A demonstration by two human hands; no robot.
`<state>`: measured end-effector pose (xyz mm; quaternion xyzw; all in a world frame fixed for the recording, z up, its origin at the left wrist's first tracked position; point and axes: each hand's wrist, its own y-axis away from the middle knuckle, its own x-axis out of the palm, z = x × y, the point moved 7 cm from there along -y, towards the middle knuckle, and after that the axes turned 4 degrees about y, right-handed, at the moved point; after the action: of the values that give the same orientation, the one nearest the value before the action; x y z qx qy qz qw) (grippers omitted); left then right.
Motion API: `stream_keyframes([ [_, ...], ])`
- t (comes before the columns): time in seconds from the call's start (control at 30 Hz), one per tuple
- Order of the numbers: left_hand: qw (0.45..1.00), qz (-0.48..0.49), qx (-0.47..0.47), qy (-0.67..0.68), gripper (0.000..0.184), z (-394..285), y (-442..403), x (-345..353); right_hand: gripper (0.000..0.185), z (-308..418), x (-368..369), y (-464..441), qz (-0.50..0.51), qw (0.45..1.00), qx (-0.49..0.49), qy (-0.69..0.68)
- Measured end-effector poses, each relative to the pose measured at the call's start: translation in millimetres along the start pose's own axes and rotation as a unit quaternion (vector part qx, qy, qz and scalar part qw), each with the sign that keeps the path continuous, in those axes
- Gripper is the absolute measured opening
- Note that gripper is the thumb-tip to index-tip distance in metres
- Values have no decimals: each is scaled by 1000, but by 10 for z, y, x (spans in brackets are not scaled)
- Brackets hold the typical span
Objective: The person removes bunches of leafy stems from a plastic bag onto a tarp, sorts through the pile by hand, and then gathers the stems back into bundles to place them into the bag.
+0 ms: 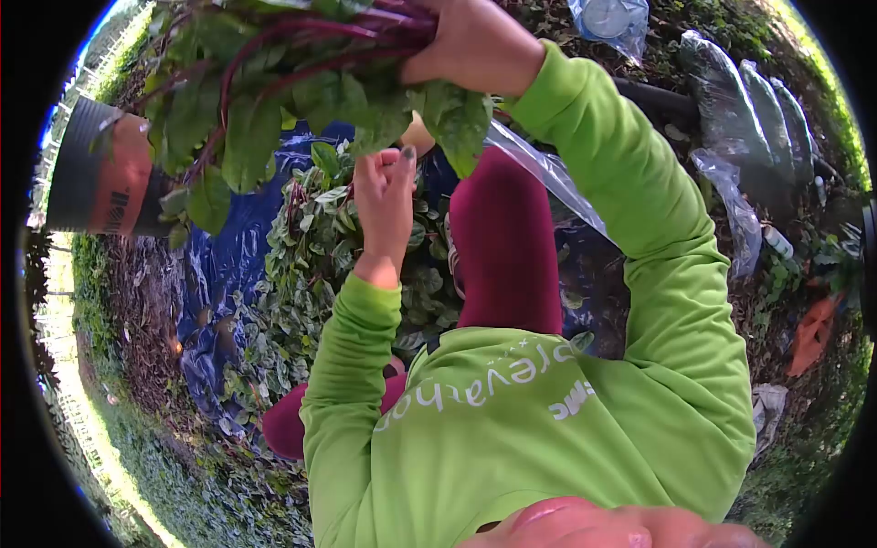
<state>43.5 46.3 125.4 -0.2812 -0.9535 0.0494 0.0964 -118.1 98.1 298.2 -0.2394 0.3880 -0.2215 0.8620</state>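
Observation:
A large bunch of leafy greens with dark red stems (251, 100) stretches across the upper left of the head view. My right hand (470, 46) is closed around its stems at the top, and the leaves hang down to the left. Just below the bunch is my left hand (384, 201), its fingers curled in and the thumb up against them. Whether anything is between those fingers is too small to tell. A small tan patch (417, 135) shows just above the left thumb, close to the leaves; its kind is unclear.
Many loose leafy greens (320, 233) lie piled on a blue plastic sheet (215, 283) around my legs. A dark bucket with an orange label (91, 169) stands at the left. Filled clear plastic bags (731, 100) and an orange item (813, 336) lie at the right.

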Motion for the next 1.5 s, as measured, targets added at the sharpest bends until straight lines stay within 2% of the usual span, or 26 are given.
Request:
stream_keyframes([
  [0.07, 990, 110, 24, -87, 34, -120, -477, 448, 76, 287, -579, -24, 34, 992, 77, -90],
  [0.1, 937, 105, 123, -310, 35, -290, -606, 635, 77, 284, -757, -37, 23, 989, 43, -139],
  [0.13, 826, 89, 214, -514, 38, -402, -691, 840, 80, 294, -914, -6, 33, 988, 70, -130],
  [0.17, 826, 86, 220, -512, 38, -437, -800, 942, 83, 299, -1054, 36, 41, 987, 98, -123],
  [0.23, 732, 125, 346, -573, 59, -536, -843, 1254, 89, 316, -1152, 131, 75, 973, 118, -183],
  [0.3, 722, 205, 334, -570, 43, -495, -930, 1388, 95, 247, -1127, 264, 112, 952, 140, -250],
  [0.37, 719, 224, 313, -579, 41, -415, -1002, 1347, 63, -65, -963, 466, 128, 937, 175, -272],
  [0.53, 776, 202, 132, -583, 36, 236, -1069, 910, 82, -1043, -294, 920, 245, 861, 253, -368],
  [0.57, 806, 204, 78, -551, 35, 402, -1066, 824, 69, -1293, -157, 988, 220, 843, 247, -424],
  [0.63, 890, 186, 0, -417, 33, 639, -1145, 695, 68, -1806, 76, 1147, 256, 854, 263, -369],
  [0.73, 975, 156, -7, -159, 31, 673, -1682, 661, 69, -2181, -422, 1238, 195, 930, 311, -14],
  [0.8, 983, 174, 34, -45, 29, 511, -2047, 741, 68, -2237, -860, 1358, 167, 889, 347, 247],
  [0.83, 980, 186, 64, -29, 29, 493, -2192, 823, 61, -2152, -904, 1437, 174, 875, 351, 283],
  [0.9, 970, 208, 121, -39, 27, 440, -2373, 1012, 55, -2412, -931, 1766, 294, 770, 437, 360],
  [0.97, 957, 176, 113, -201, 25, 113, -2151, 1207, 47, -2688, -1078, 2049, 371, 674, 474, 429],
  [1.03, 950, 207, 144, -182, 35, -21, -2035, 1370, 41, -2697, -1207, 2120, 422, 646, 466, 432],
  [1.07, 935, 259, 122, -208, 37, -18, -1991, 1408, 42, -2784, -1147, 2144, 522, 636, 347, 450],
  [1.1, 916, 310, 102, -233, 40, -67, -1933, 1443, 43, -2639, -1315, 2089, 456, 675, 408, 412],
  [1.17, 812, 309, 203, -452, 45, -319, -1544, 1351, 43, -3096, -1414, 2418, 265, 772, 570, 94],
  [1.2, 757, 313, 224, -528, 45, -230, -1507, 1276, 42, -2734, -1399, 2323, 216, 799, 520, 212],
  [1.23, 722, 291, 228, -585, 33, -154, -1460, 1189, 45, -2900, -1274, 2423, 166, 799, 534, 221],
  [1.3, 685, 211, 238, -655, 24, -19, -1386, 975, 49, -3064, -1125, 2452, 214, 821, 504, 162],
  [1.37, 680, 190, 186, -683, 22, 225, -1232, 636, 50, -2978, -1125, 2406, 214, 825, 502, 147],
  [1.43, 725, 193, 23, -661, 18, 535, -1102, 296, 51, -2908, -1167, 2367, 197, 828, 503, 151],
  [1.47, 828, 181, -136, -513, 16, 739, -1027, 159, 51, -2881, -1168, 2360, 187, 829, 502, 159],
  [1.5, 882, 162, -289, -336, 15, 944, -863, 95, 52, -2871, -1177, 2362, 178, 831, 502, 162],
])
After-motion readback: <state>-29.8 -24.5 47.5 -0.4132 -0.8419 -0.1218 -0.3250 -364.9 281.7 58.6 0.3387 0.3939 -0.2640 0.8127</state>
